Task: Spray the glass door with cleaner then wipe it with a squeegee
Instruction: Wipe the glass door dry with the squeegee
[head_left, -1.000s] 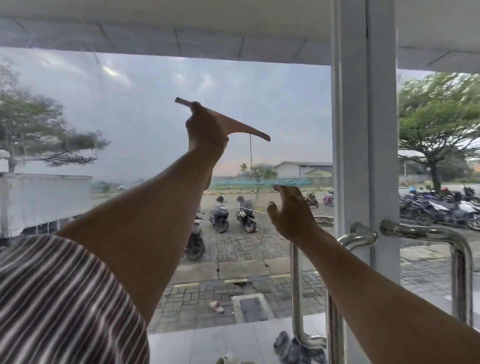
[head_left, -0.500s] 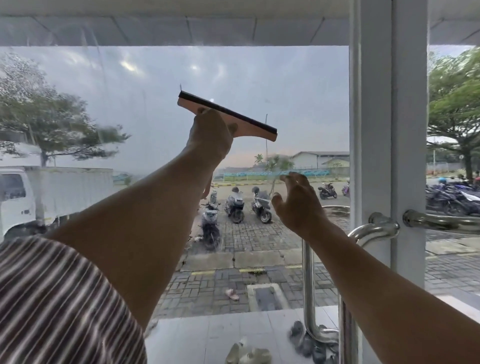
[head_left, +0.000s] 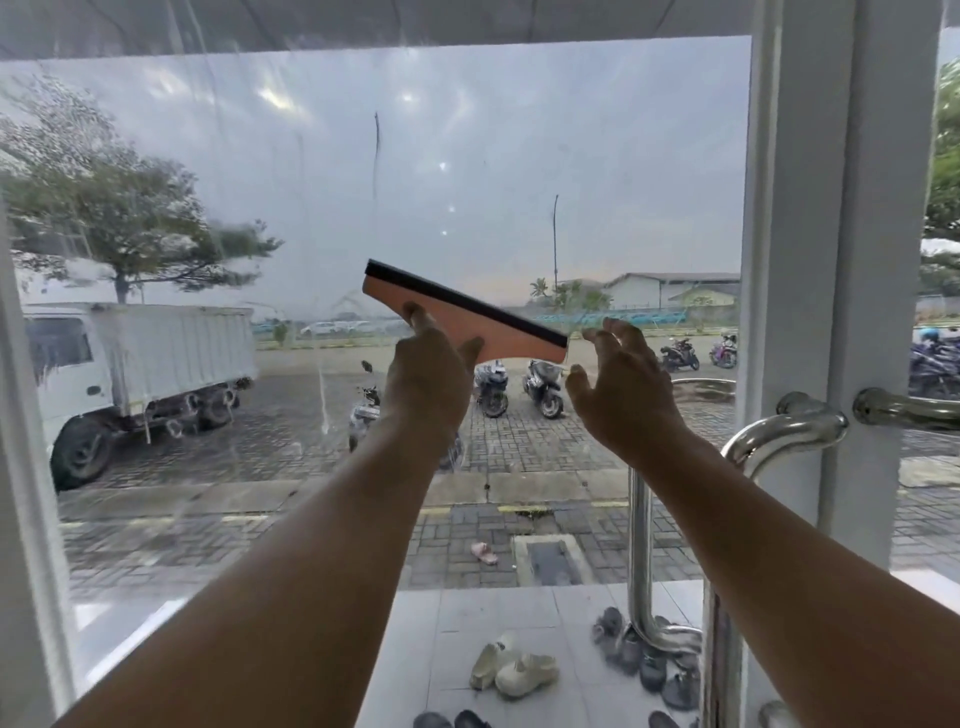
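two bare forearms, skin showing right up to the wrists. the left forearm (head_left: 311, 561), well left of the door handle (head_left: 779, 431), looks broad and smooth; the right forearm (head_left: 753, 530) beside it is slimmer. left hand (head_left: 428, 382) and right hand (head_left: 623, 395) are bare, nails possibly short, though blurred.

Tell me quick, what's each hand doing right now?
Left hand: closed around the squeegee.
Right hand: open, fingers spread, holding nothing.
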